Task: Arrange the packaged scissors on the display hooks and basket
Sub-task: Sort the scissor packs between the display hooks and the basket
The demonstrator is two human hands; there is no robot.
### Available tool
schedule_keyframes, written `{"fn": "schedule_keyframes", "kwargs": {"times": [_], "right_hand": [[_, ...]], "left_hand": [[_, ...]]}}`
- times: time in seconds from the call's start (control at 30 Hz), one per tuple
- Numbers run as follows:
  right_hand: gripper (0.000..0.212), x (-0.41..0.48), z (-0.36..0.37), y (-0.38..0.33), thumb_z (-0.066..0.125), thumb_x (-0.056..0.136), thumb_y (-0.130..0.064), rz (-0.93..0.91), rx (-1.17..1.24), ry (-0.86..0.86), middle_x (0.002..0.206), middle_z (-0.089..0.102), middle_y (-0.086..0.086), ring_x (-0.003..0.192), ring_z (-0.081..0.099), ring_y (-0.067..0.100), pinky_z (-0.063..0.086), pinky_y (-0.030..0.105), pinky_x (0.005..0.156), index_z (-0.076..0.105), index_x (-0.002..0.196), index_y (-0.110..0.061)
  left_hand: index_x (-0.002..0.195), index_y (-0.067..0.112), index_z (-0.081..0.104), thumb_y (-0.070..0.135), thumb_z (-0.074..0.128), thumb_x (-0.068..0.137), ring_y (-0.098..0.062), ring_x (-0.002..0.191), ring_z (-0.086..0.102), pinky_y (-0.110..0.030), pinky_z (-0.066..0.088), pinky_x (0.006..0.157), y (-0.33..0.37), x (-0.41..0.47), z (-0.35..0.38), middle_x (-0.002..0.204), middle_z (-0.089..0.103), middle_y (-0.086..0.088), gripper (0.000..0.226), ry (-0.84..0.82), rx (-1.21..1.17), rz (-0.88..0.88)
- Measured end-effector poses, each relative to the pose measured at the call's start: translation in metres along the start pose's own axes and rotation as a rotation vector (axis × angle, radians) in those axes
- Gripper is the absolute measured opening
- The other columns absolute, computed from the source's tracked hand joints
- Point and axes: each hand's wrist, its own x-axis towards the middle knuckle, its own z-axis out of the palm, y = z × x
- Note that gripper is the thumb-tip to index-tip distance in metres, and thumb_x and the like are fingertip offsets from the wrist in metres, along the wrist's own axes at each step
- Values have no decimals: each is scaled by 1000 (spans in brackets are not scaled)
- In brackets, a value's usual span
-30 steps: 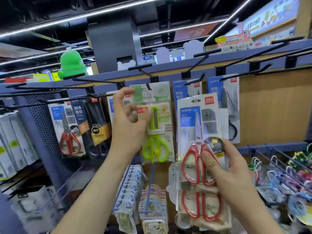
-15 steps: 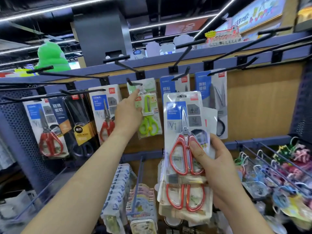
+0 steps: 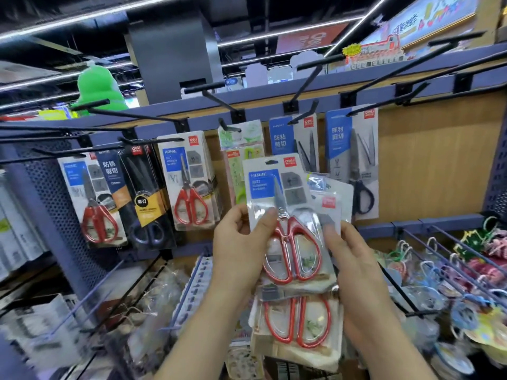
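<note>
Both hands are closed on stock in front of a shop display. The left hand [image 3: 241, 242] pinches the front pack of red-handled scissors [image 3: 290, 242] at its left edge, thumb lying across the clear plastic near the blade, the other fingers hidden behind the card. The right hand [image 3: 354, 259] grips the same pack from its right side, thumb on the front, and also carries a second pack [image 3: 299, 322] that shows just below the front pack, with more card edges behind it (how many I cannot tell).

Behind the front pack stands a wooden back panel [image 3: 428, 160], topped by a blue rail [image 3: 263, 94] from which black hooks [image 3: 131, 113] jut forward. Left of the front pack hangs a matching red pack [image 3: 189, 185]. Directly behind it, partly covered, hangs a green scissors pack [image 3: 241, 149]. Up and to its right hang two blue-carded packs of dark scissors [image 3: 354, 160]. Further left of the front pack, more scissors packs hang beside a perforated blue side panel [image 3: 63, 209]. Low to its right, colourful trinkets [image 3: 439, 270] crowd another row of hooks.

Above the front pack the ceiling is black, crossed by bright light strips [image 3: 82, 17], and a green plush toy [image 3: 96, 89] shows beyond the rail at upper left.
</note>
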Motion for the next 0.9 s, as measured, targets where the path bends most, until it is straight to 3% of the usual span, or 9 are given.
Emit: {"fn": "schedule_keyframes", "kwargs": {"times": [0.13,0.23,0.37,0.43,0.5,0.63,0.73,0.83,0.9], "right_hand": [[25,-5,1,6,57,95,-27,21,26,42,108,75,8,100,72,32,56,51,87,65,118,-23],[21,-6,0,8,56,96,-26,-5,-2,97,108,75,8,104,69,35,54,54,92,65,115,-20],[19,-9,-1,5,58,96,-25,-107,-89,170,106,76,2,102,71,27,56,48,88,64,113,-20],[16,-10,-1,3,60,95,-26,-140,-129,183,106,76,2,100,72,25,56,53,90,65,110,-21],[15,-12,-1,2,62,94,-25,-173,-182,191,105,76,0,99,72,23,56,54,90,66,109,-22],[12,-12,1,2,66,92,-24,-204,-229,192,102,76,-4,97,72,19,57,51,89,69,104,-25],[12,-11,3,6,65,92,-24,-152,-189,179,101,77,1,97,73,24,58,48,85,69,103,-25],[15,-11,8,9,60,95,-25,-65,-130,146,100,77,2,94,73,25,60,38,77,68,107,-20],[22,-13,14,13,59,93,-34,4,-153,58,101,77,0,94,73,21,59,37,77,68,109,-21]], "left_hand": [[99,15,68,21,60,95,-16,77,69,-34,56,70,-1,-5,-4,87,76,-3,11,101,-38,19],[114,12,62,15,55,98,-13,70,70,-30,57,63,2,-6,-9,84,76,-1,18,156,-141,10],[132,44,48,0,49,99,-22,122,60,-47,48,102,7,-9,-37,132,63,6,55,157,-45,181],[120,47,62,2,46,101,-20,130,51,-48,39,111,8,-14,-52,131,63,-1,52,106,178,244],[101,40,72,4,47,101,-1,115,60,-32,48,103,8,-20,-63,113,71,12,44,77,337,264],[99,33,75,4,48,101,-1,111,63,-29,51,97,12,-23,-74,109,72,17,39,49,270,148],[116,30,68,-4,47,98,-2,110,64,-32,53,96,15,-23,-82,116,69,20,43,41,131,108],[134,23,53,-10,43,97,2,94,69,-19,56,73,17,-25,-90,103,71,27,50,48,-9,97],[140,29,44,-8,46,97,-13,102,70,-32,57,81,14,-28,-90,109,73,14,57,25,-51,93]]}}
